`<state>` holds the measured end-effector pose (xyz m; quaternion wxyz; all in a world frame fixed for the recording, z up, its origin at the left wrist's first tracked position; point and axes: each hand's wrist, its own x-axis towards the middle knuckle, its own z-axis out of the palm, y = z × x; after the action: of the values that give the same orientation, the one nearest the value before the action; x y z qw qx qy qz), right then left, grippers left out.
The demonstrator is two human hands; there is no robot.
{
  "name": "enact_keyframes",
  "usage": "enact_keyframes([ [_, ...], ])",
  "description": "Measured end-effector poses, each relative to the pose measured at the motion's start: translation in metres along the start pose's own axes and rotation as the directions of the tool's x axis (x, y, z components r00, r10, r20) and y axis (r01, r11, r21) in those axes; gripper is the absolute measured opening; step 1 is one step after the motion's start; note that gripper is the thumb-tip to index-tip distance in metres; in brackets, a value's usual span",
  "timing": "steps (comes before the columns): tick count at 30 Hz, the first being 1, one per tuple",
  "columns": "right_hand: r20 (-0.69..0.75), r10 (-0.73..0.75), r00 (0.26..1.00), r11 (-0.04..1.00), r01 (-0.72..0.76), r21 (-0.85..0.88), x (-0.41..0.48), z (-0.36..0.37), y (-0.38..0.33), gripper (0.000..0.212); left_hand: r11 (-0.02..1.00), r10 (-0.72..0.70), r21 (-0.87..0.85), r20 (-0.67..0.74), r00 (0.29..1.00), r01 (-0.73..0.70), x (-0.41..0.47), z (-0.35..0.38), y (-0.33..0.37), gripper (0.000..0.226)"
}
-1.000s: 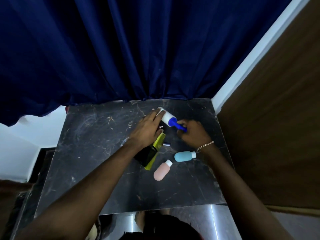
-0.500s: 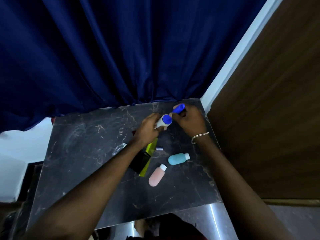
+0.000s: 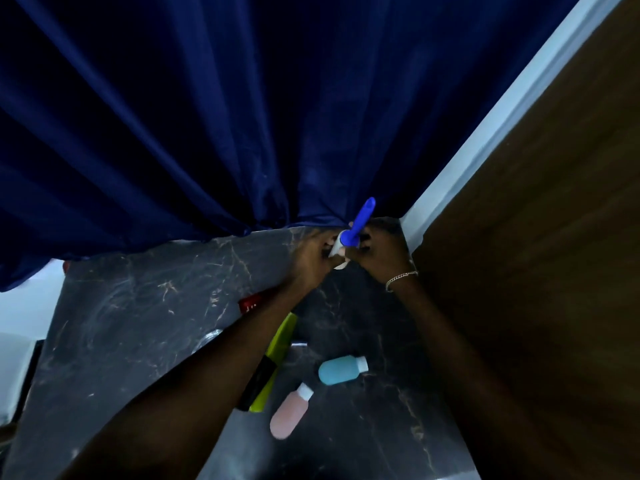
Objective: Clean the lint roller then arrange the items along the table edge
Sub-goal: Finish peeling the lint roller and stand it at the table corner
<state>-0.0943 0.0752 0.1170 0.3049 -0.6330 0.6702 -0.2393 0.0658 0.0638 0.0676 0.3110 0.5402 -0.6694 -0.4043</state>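
Note:
The lint roller (image 3: 360, 221) has a blue handle pointing up and away and a white roll end held low between both hands, above the far right of the dark marble table (image 3: 138, 317). My left hand (image 3: 311, 258) grips the white roll. My right hand (image 3: 377, 249), with a bracelet at the wrist, holds the roller near where the handle joins the roll. A blue bottle (image 3: 341, 370) and a pink bottle (image 3: 291, 410) lie on the table nearer to me. A yellow-green and black object (image 3: 273, 355) lies partly under my left forearm.
A small red item (image 3: 250, 302) lies beside my left forearm. A dark blue curtain (image 3: 242, 116) hangs along the table's far edge. A brown wooden panel (image 3: 536, 271) with a white strip (image 3: 485, 133) borders the right side.
Both hands lifted the roller off the table and carried it toward the far right corner. The handle swung from pointing right to pointing up and away. The camera tilted up.

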Motion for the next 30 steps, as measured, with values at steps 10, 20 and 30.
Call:
enact_keyframes([
  [10,0.064,0.09,0.994,0.992,-0.084,-0.096,0.064,0.032,0.054,0.036,0.961,-0.274,-0.001,0.065,0.959,0.275,0.056,0.037,-0.025,0.044],
  [20,0.013,0.048,0.999,0.993,-0.047,-0.106,0.091,0.043,0.075,0.032,0.918,-0.365,0.201,0.094,0.926,0.342,0.086,0.049,-0.036,0.038],
  [30,-0.014,0.025,1.0,0.983,-0.027,-0.183,0.101,0.05,0.083,0.034,0.894,-0.415,0.245,0.131,0.9,0.376,0.086,0.047,-0.045,0.042],
])
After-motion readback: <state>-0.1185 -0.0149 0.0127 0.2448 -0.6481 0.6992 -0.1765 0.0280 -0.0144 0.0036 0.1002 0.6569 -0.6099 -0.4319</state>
